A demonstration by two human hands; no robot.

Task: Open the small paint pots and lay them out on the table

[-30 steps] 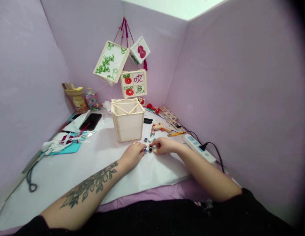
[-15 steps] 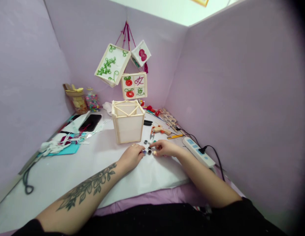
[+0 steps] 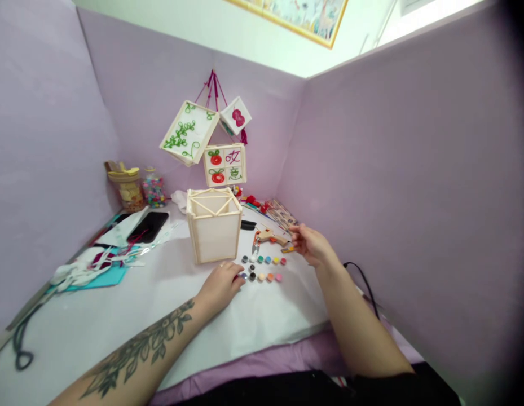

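Observation:
My left hand rests on the white tabletop, its thumb and forefinger closed around a small blue paint pot. My right hand is raised at the right of the paints, fingers loosely curled and apart, with nothing visible in it. Small paint pots lie in two rows between the hands: a green pot, a yellow pot and a red pot in the back row, an orange pot and a pink pot in front. A single dark pot sits between the rows. Behind stands a wooden-framed lantern with white sides.
A glue gun and orange-handled pliers lie behind the paints. Decorated lanterns hang at the back wall. A phone, white strips and a jar of colored bits are at left. A black cable runs at right.
My right hand has lifted off the paint pots and moved right and up, uncovering the rows. My left hand stays at the blue pot. The view has tilted upward.

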